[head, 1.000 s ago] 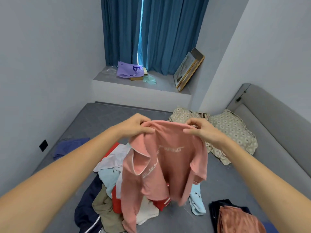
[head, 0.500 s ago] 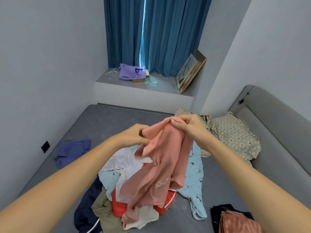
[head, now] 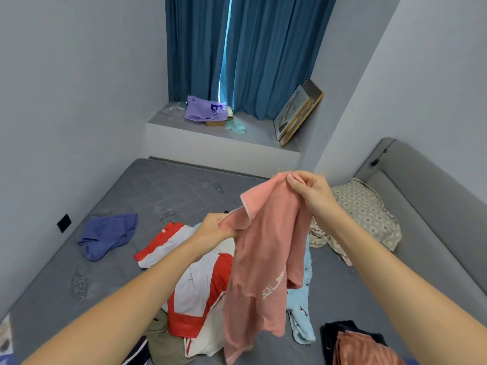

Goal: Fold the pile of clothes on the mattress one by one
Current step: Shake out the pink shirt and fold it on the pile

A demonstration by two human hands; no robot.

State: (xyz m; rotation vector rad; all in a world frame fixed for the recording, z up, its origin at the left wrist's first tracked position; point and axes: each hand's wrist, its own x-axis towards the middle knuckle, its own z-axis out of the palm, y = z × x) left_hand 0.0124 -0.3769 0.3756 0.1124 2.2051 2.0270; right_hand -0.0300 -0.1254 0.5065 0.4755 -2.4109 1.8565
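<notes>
Down at the near edge of the mattress (head: 126, 196), right side, a dark folded garment (head: 340, 331) lies with a rust-pink ribbed piece (head: 361, 349) on top of it. Just left of that sits the pile (head: 200, 293): red-and-white top (head: 184, 259), olive piece (head: 163, 335), a light blue garment with small dark marks (head: 300, 317) trailing toward the near edge.

And up over the pile, the pink shirt (head: 263, 259) hangs clear in the air, its long axis running nearly straight up and down, hem toward the near edge and white lettering running up its lower right side (too small to read). The right hand (head: 308, 189) has the top of the shirt, fingers and thumb pinched tight on a bunched fold at the highest point. The left hand (head: 213, 230) sits lower and to the left, fingers curled round a flap of the same shirt with a pale stitched edge, so the top line slopes down from right to left.

Farther out, a blue garment (head: 108, 233) lies alone near the left edge. Over at the right edge, a patterned beige cloth (head: 366, 212) is heaped against the grey padded headboard (head: 421, 185).

Beyond the far edge, a raised ledge (head: 210, 146) carries a purple bag (head: 203, 111), closed flat so its contents can't be told, a small box (head: 214, 123) under it, a pale green scrap (head: 237, 126), and framed pictures (head: 297, 111) leaning on the wall. Teal curtains (head: 263, 54) hang behind.
</notes>
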